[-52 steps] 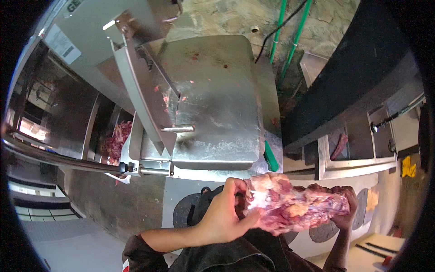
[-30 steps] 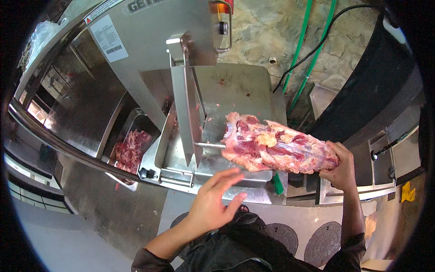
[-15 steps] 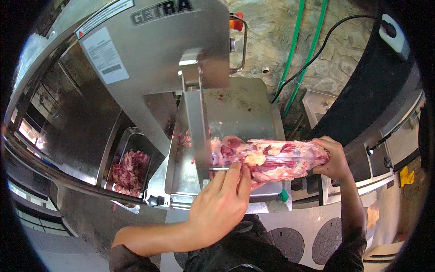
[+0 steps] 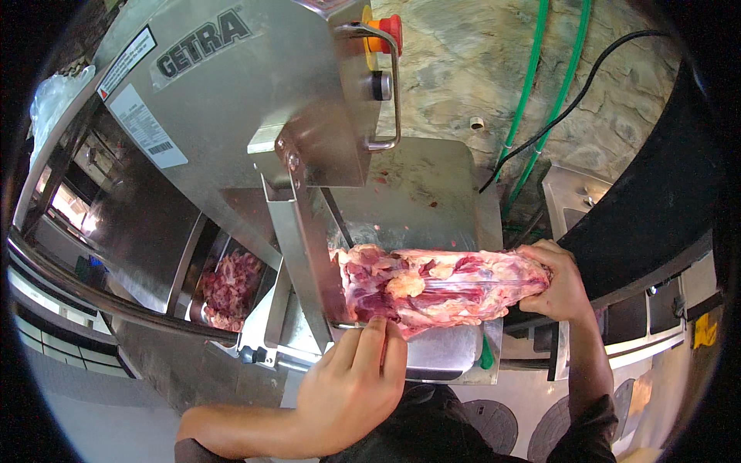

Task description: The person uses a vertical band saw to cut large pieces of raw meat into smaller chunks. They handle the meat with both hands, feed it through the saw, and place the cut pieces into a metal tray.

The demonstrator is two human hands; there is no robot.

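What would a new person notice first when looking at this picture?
First, the long piece of raw meat lying across the steel table of the meat saw in the middle of the picture. The right hand grips its right end, and the left hand presses its fingertips on the near side close to the blade guard. To the left, lower down, a tray of cut meat pieces sits beside the machine.

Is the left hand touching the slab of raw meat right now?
Touching: the head view shows the left hand with fingertips pressed on the meat slab at its near edge.
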